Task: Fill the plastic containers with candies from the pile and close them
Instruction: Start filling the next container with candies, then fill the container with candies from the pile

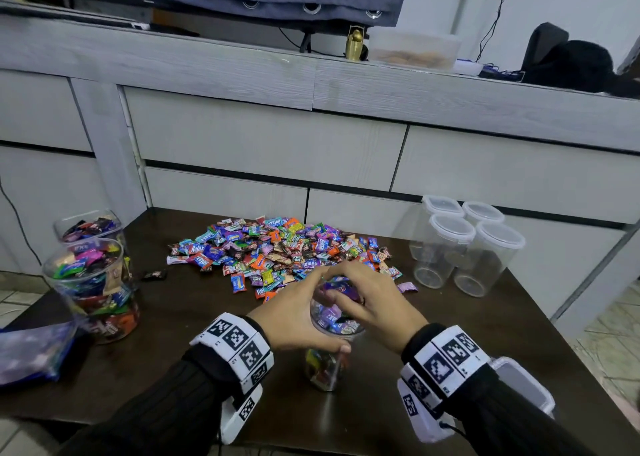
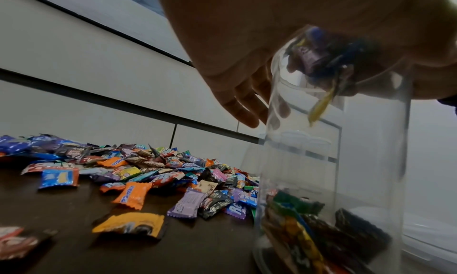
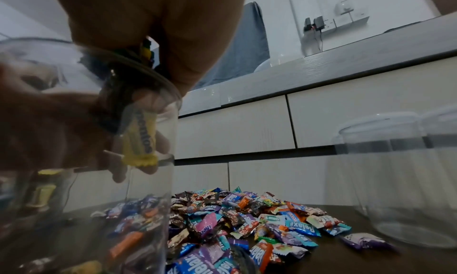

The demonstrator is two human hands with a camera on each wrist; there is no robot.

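The left hand (image 1: 298, 320) wraps around the clear container (image 1: 329, 348) just below its rim, steadying it upright on the counter (image 1: 194, 331). The right hand (image 1: 372, 301), fingers bunched around a clutch of candies, dips into the mouth — near the pile (image 1: 277, 251), so each reach is short.

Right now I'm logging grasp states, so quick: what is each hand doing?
Left hand: grips the clear container near its rim.
Right hand: holds a bunch of candies at the container's mouth.
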